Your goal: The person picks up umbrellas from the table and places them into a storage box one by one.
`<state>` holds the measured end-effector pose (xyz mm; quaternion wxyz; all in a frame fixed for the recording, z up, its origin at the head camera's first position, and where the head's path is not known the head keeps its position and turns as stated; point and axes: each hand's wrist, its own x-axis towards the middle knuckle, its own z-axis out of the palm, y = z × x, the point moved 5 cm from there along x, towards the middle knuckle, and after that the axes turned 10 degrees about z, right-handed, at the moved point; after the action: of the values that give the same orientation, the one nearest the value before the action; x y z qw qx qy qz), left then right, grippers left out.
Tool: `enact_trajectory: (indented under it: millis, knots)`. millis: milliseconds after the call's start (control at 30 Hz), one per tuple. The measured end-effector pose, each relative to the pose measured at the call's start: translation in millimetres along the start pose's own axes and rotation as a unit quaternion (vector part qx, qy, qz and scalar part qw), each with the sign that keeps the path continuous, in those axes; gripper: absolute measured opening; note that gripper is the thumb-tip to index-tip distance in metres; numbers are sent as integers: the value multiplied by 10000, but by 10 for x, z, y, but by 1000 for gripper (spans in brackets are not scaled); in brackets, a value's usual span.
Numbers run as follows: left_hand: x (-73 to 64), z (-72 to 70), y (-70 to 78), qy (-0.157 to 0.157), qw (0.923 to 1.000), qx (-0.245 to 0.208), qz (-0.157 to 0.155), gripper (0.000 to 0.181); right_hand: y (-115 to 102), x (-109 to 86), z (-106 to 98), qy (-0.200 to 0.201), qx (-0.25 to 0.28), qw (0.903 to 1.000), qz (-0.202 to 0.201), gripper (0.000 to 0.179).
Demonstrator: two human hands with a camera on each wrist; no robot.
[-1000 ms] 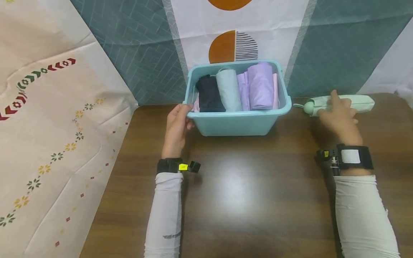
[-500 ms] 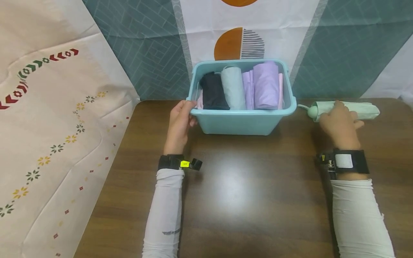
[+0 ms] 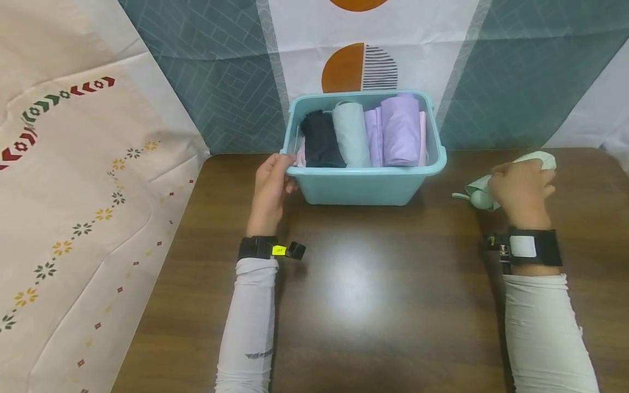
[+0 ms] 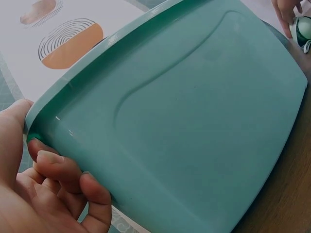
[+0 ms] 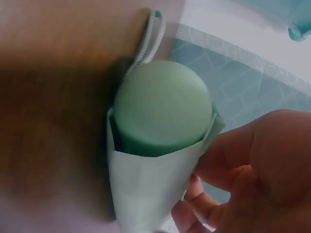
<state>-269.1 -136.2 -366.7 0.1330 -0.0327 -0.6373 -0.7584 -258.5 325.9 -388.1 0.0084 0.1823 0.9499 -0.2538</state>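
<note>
My left hand [image 3: 269, 185] grips the front left corner of a light blue plastic bin [image 3: 356, 188], thumb over the rim and fingers curled beneath it. Rolled items stand packed inside: a black one [image 3: 321, 139], a pale blue one [image 3: 351, 135] and a purple one [image 3: 401, 132], with folded purple and pink pieces beside them. To the right of the bin, my right hand [image 3: 522, 188] holds a pale green folded umbrella [image 5: 148, 182] in its sleeve. Its round green handle end [image 5: 163, 102] and wrist loop point left. The palm hides the umbrella's middle in the head view.
The brown wooden table [image 3: 354, 305] runs up to a patterned teal and white cloth [image 3: 216, 82] hanging behind the bin. On the left hangs a cream cloth [image 3: 88, 218] with flower prints. Each wrist wears a black strap with a small camera.
My right hand has closed around the umbrella, which has turned: its handle end has swung toward me and its far end away. The left hand keeps its hold on the bin.
</note>
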Motion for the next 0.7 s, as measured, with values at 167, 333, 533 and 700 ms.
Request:
enact_trajectory:
  millis: [167, 333, 533, 700]
  knots:
    - [-1, -8, -1, -39, 10000, 83, 36, 25, 51, 24, 14, 97, 261, 9987, -418, 48]
    - [1, -7, -2, -41, 9999, 120, 19, 26, 144, 10, -13, -129, 231, 9987, -446, 58]
    - [-1, -8, -2, -35, 9999, 140, -48, 26, 181, -6, -21, -299, 36, 9978, -591, 62]
    - [7, -5, 0, -51, 9999, 98, -24, 26, 162, -37, -28, -243, -89, 9967, -776, 54]
